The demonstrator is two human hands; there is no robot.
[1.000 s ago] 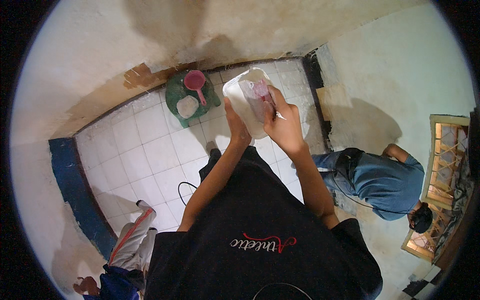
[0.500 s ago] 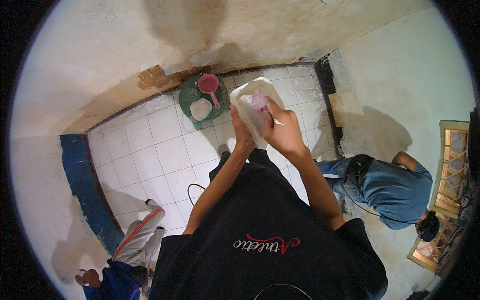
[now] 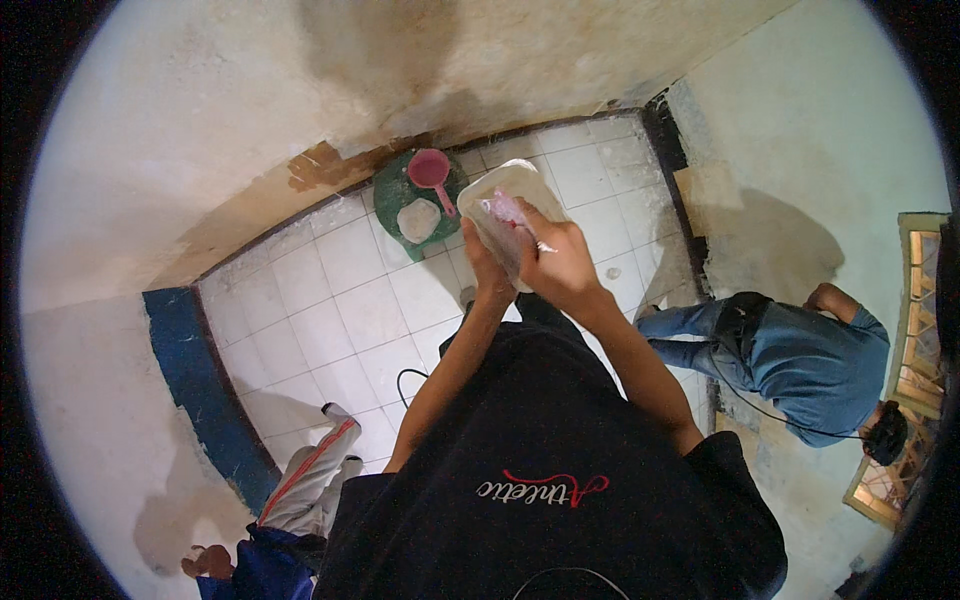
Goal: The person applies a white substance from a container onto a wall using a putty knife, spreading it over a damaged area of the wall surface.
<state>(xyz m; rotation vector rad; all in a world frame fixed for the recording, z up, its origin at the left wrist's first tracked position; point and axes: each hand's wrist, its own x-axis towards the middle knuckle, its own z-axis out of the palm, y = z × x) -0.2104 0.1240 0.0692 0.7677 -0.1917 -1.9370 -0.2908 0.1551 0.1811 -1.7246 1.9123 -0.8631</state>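
My left hand (image 3: 484,260) grips the side of a white rectangular container (image 3: 541,182), held in the upper middle of the view in front of my body. My right hand (image 3: 561,258) is closed on a crumpled pink, translucent plastic piece (image 3: 501,208) inside or over the container; its fingers partly hide that piece and the container's inside, so I cannot make out exactly what it is. Beyond my hands, lower down, a pink dipper (image 3: 428,168) and a whitish lump (image 3: 418,219) lie on something green (image 3: 398,184) on the floor.
Walls enclose the white tiled floor (image 3: 330,310). A person in blue (image 3: 800,365) is at the right wall beside a grilled window (image 3: 916,350). Another person's grey-trousered leg (image 3: 305,480) shows at lower left. A black cable (image 3: 400,385) loops left of my body.
My hands and the container appear a little lower and further right, as does much of the surroundings. The pink piece sits more tilted under my right fingers. Both hands keep their grip.
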